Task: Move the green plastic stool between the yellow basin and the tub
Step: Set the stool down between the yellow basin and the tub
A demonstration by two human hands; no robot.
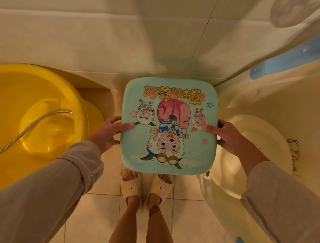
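- Gripping the stool [168, 126] by its two side edges: left hand [108, 131] and right hand [229, 137], each with thumb pressed flat on the printed seat and fingers curled under the rim.
- Holding it level, seat up, in the gap between the basin [30, 110] on the left and the tub [249, 148] on the right, with its far edge near the wall [104, 39].
- Hiding its own legs beneath the seat; impossible to tell whether they are touching the tiles [94, 202] yet.
- Judging the step in hand: lowering it straight down, keeping the seat flat so all legs land together.
- Keeping it centred, clear of the tub's rim just beside the right edge, and off the slippers [145, 186] directly below the near edge.
- Easing both grips off only once it is sitting steady.
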